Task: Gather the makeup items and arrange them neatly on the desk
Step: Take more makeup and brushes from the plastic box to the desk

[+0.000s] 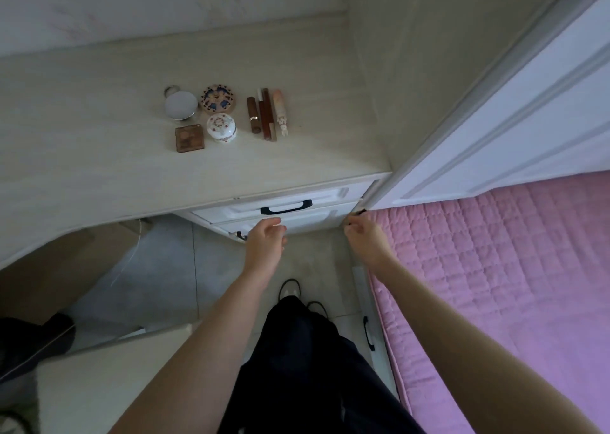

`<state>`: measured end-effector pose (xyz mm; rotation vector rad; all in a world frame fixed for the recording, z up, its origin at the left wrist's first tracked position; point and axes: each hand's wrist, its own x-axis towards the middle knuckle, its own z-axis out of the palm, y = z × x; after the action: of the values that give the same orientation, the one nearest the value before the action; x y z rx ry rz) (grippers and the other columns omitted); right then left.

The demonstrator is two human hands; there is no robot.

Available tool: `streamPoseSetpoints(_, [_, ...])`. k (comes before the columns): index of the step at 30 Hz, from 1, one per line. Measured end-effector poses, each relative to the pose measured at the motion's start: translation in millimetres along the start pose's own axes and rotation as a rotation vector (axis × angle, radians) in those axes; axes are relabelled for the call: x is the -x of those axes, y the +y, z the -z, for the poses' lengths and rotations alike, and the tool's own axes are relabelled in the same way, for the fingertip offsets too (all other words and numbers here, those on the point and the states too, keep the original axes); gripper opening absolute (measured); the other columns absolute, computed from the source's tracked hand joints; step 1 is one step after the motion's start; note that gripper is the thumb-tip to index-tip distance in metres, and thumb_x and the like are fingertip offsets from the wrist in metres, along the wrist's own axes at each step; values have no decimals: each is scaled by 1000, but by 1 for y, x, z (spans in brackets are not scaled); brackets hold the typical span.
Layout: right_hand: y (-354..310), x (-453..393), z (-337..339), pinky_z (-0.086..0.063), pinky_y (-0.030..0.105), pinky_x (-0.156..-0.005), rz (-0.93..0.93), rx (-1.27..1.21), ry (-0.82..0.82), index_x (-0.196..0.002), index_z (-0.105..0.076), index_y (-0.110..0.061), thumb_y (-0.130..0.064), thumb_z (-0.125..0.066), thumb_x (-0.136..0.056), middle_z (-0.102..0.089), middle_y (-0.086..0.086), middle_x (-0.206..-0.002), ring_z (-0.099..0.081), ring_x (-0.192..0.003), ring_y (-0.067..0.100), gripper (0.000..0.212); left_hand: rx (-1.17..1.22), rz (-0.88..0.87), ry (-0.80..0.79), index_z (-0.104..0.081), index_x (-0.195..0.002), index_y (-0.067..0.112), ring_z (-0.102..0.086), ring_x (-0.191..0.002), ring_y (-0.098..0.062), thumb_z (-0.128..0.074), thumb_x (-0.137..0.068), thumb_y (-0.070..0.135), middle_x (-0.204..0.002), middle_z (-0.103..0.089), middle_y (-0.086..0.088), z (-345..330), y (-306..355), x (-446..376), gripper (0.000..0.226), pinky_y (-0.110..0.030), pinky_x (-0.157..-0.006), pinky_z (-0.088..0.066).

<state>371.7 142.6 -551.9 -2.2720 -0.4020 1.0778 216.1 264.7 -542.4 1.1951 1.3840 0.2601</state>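
Bare, sleeveless forearms, loose black trousers (307,367) and pale shoes (289,290) with dark trim

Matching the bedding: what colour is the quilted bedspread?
Pink, a quilted bedspread, seen in the head view.

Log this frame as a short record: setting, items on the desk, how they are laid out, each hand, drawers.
setting: pale desk beside a bed with a pink quilt
items: round mirror, patterned round compact, square brown palette, floral white jar, three slim tubes
layout: round and square items grouped in a block, tubes side by side to their right
left hand: empty, fingers loosely curled, in front of the lower drawer
right hand: at the drawer unit's right edge; grip unclear
drawers: top drawer handle untouched
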Motion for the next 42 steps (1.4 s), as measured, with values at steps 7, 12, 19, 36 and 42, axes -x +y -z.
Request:
streamPoseSetpoints(7, [38, 64, 0, -42, 22, -90, -32, -23, 94, -133, -52, -11, -17, -48, -95, -62, 5, -125, -57, -116, 20, 39, -598, -408, -260, -63, -115, 15, -64, -98, -16, -55, -93, 18, -107, -68, 1, -27, -3, 42, 23, -32, -91, -49])
streamPoseSetpoints(12, [46, 97, -8, -40, 26, -94, -71, 9, 215, -133, -51, -9, -17, -46, -96, -60, 8, -127, -55, -117, 22, 38, -852, -598, -428, -57, -126, 14, -60, -109, -17, -48, -97, 22, -119, -64, 0, -35, 7, 52, 31, -32, -92, -47])
streamPoseSetpoints(19, [44, 142, -30, -41, 35, -97, -133, 75, 369, -130, -49, -7, -18, -43, -96, -55, 11, -126, -49, -119, 29, 37, -1116, -1033, -657, -52, -130, 14, -48, -118, -17, -42, -100, 26, -127, -58, 0, -21, 14, 43, 34, -29, -96, -41])
streamPoseSetpoints(36, [97, 295, -113, -31, 47, -112, -634, 97, 811, -139, -40, 2, -26, -48, -94, -48, 16, -139, -38, -134, 34, 54, -1202, -1877, -1250, -61, -124, 7, -55, -123, -27, -72, -80, 20, -126, -63, -8, -49, -50, 150, 48, -43, -105, -42])
streamPoseSetpoints(42, [125, 356, -151, -28, 45, -114, -832, -41, 888, -143, -33, -1, -32, -39, -96, -43, 15, -143, -34, -137, 34, 57, -1210, -1990, -1446, -55, -131, 8, -47, -131, -27, -67, -83, 21, -133, -58, -6, -50, -95, 214, 51, -46, -110, -36])
